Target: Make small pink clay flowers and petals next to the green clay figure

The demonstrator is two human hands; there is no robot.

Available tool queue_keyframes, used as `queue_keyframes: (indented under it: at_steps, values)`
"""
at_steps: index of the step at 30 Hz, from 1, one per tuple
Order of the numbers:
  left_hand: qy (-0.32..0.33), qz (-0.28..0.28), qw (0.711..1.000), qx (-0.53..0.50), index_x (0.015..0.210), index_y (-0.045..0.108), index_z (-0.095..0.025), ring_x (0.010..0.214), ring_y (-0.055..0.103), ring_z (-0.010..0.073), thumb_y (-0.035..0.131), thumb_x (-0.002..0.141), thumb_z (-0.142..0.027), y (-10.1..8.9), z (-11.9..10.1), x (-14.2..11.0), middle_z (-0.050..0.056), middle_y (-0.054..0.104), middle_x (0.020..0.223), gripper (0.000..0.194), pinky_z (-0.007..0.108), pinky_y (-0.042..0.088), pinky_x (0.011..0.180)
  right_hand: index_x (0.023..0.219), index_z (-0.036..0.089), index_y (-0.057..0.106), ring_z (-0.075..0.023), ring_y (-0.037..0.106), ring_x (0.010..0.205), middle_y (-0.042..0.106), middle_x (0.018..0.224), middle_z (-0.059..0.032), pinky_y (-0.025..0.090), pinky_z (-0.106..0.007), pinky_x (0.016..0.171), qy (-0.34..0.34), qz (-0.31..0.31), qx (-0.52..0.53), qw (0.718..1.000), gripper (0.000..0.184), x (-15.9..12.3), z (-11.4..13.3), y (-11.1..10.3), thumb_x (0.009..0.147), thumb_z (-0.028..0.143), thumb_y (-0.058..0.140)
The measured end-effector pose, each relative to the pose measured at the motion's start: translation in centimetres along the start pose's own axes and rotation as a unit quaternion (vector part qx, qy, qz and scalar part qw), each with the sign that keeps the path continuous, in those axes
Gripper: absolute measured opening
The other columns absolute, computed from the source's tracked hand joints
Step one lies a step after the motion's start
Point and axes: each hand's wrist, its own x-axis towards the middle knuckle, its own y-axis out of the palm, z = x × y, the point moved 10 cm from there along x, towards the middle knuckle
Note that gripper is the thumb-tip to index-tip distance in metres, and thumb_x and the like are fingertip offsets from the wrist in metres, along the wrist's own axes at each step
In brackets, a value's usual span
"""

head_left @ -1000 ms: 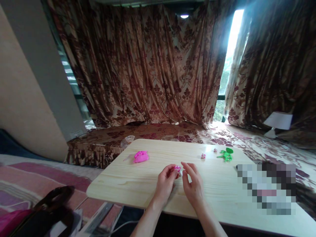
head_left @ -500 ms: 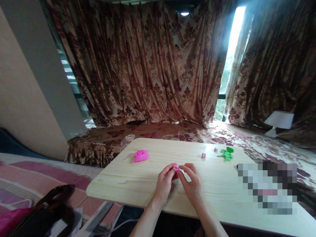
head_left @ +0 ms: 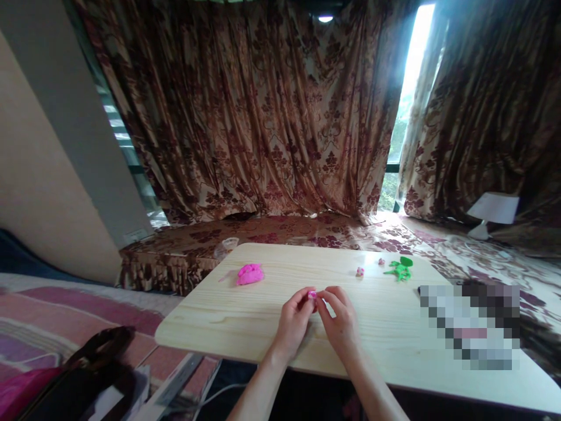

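Both hands meet over the near middle of a light wooden table (head_left: 228,316). My left hand (head_left: 294,323) and my right hand (head_left: 338,323) pinch a small pink clay piece (head_left: 312,294) between their fingertips, fingers curled round it. A larger lump of pink clay (head_left: 249,273) lies on the table to the far left of the hands. Two tiny pink clay bits (head_left: 360,271) and a green clay figure (head_left: 400,269) sit at the far right.
Patterned brown curtains (head_left: 272,111) hang behind a covered low platform (head_left: 184,251). A small clear cup (head_left: 226,245) stands past the table's far edge. A dark bag (head_left: 87,368) lies lower left. A white lamp (head_left: 493,210) is at the right.
My right hand has closed in on the left one, so both now pinch the small pink piece. The view has shifted slightly.
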Motion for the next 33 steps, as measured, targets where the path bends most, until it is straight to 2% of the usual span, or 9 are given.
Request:
queue_keyframes:
  at_steps: [4, 9, 14, 17, 23, 27, 33]
  values:
    - [0.001, -0.003, 1.000, 0.006, 0.097, 0.064, -0.017, 0.082, 0.058, 0.0165, 0.058, 0.076, -0.036, 0.1, -0.1, 0.0, 0.006, 0.064, 0.089, 0.029, 0.028, 0.045, 0.078, 0.087, 0.020, 0.061, -0.0175, 0.053, 0.082, 0.056, 0.086, -0.0052, 0.046, -0.034, 0.075, 0.009, -0.015, 0.003, 1.000, 0.014, 0.1, 0.0, -0.5, 0.086, 0.020, 0.048]
    - [-0.017, -0.010, 1.000, -0.012, 0.089, 0.065, -0.016, 0.069, 0.054, 0.0129, 0.056, 0.076, -0.040, 0.0, -0.1, 0.0, 0.004, 0.061, 0.080, 0.029, 0.026, 0.046, 0.070, 0.097, 0.020, 0.061, -0.0177, 0.055, 0.085, 0.057, 0.089, -0.0064, 0.047, -0.034, 0.077, 0.010, -0.041, 0.032, 0.999, 0.019, 0.2, -0.2, -1.4, 0.086, 0.020, 0.045]
    - [-0.010, -0.015, 1.000, -0.008, 0.085, 0.066, -0.015, 0.064, 0.051, 0.0121, 0.054, 0.076, -0.042, 0.1, -0.5, -0.1, 0.003, 0.058, 0.071, 0.031, 0.025, 0.045, 0.066, 0.094, 0.020, 0.063, -0.0173, 0.056, 0.083, 0.057, 0.087, -0.0058, 0.048, -0.034, 0.075, 0.008, -0.042, 0.046, 0.998, 0.017, 0.2, -0.3, -1.3, 0.084, 0.021, 0.049]
    - [-0.011, -0.009, 1.000, -0.002, 0.090, 0.066, -0.014, 0.065, 0.052, 0.0126, 0.054, 0.077, -0.042, 0.2, -0.4, -0.1, 0.004, 0.059, 0.071, 0.033, 0.024, 0.045, 0.065, 0.097, 0.021, 0.063, -0.0171, 0.056, 0.083, 0.057, 0.087, -0.0056, 0.049, -0.033, 0.074, 0.002, -0.039, 0.048, 0.998, 0.019, 0.2, -0.2, -1.2, 0.084, 0.021, 0.050]
    - [-0.028, 0.018, 0.999, -0.019, 0.094, 0.065, -0.014, 0.077, 0.058, 0.0163, 0.052, 0.078, -0.041, 0.7, 0.2, -0.1, 0.008, 0.064, 0.086, 0.034, 0.028, 0.046, 0.072, 0.093, 0.022, 0.064, -0.0166, 0.055, 0.081, 0.057, 0.087, -0.0051, 0.049, -0.033, 0.073, 0.004, -0.016, 0.043, 0.999, 0.017, 0.2, -0.2, -0.7, 0.083, 0.020, 0.051]
    - [-0.026, 0.008, 0.999, -0.027, 0.096, 0.064, -0.014, 0.077, 0.058, 0.0157, 0.054, 0.077, -0.040, 0.4, 0.4, 0.0, 0.008, 0.064, 0.088, 0.033, 0.028, 0.046, 0.072, 0.095, 0.022, 0.063, -0.0171, 0.055, 0.082, 0.057, 0.087, -0.0052, 0.049, -0.033, 0.073, 0.005, -0.006, 0.040, 0.999, 0.017, 0.1, -0.4, -0.5, 0.083, 0.021, 0.052]
    - [-0.014, 0.009, 1.000, -0.014, 0.093, 0.064, -0.015, 0.065, 0.054, 0.0118, 0.053, 0.078, -0.040, 0.4, 0.1, 0.0, 0.003, 0.060, 0.072, 0.031, 0.024, 0.043, 0.063, 0.090, 0.021, 0.063, -0.0166, 0.055, 0.080, 0.057, 0.086, -0.0048, 0.048, -0.032, 0.071, 0.002, 0.004, 0.037, 0.999, 0.014, 0.0, -0.4, -0.1, 0.084, 0.021, 0.050]
